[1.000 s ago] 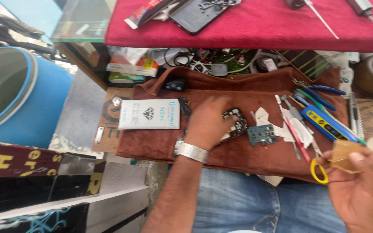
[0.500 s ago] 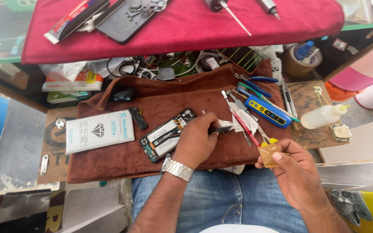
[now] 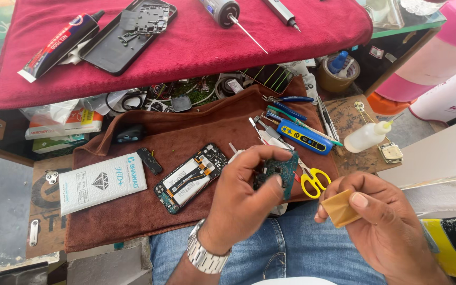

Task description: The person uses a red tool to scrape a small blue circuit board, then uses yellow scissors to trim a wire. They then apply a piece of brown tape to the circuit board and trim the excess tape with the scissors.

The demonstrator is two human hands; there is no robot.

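Note:
My left hand (image 3: pixel 244 198), with a metal watch at the wrist, holds a small green circuit board (image 3: pixel 276 171) between thumb and fingers above my lap. My right hand (image 3: pixel 381 221) pinches a piece of amber tape (image 3: pixel 340 208) just right of the board. An opened phone body (image 3: pixel 191 177) lies on the brown cloth (image 3: pixel 149 211) to the left of my left hand. Yellow-handled scissors (image 3: pixel 315 182) lie between my two hands.
A white packet (image 3: pixel 101 182) lies at the cloth's left. A blue tool (image 3: pixel 304 137), pliers and tweezers lie at its right, a squeeze bottle (image 3: pixel 368 136) beyond. On the red cloth (image 3: pixel 196 47) above are a phone back frame (image 3: pixel 127 34), a glue tube (image 3: pixel 59 45) and screwdrivers.
My left hand has lifted the circuit board off the cloth toward me. My right hand has come closer with the tape. The view has shifted right and nearer.

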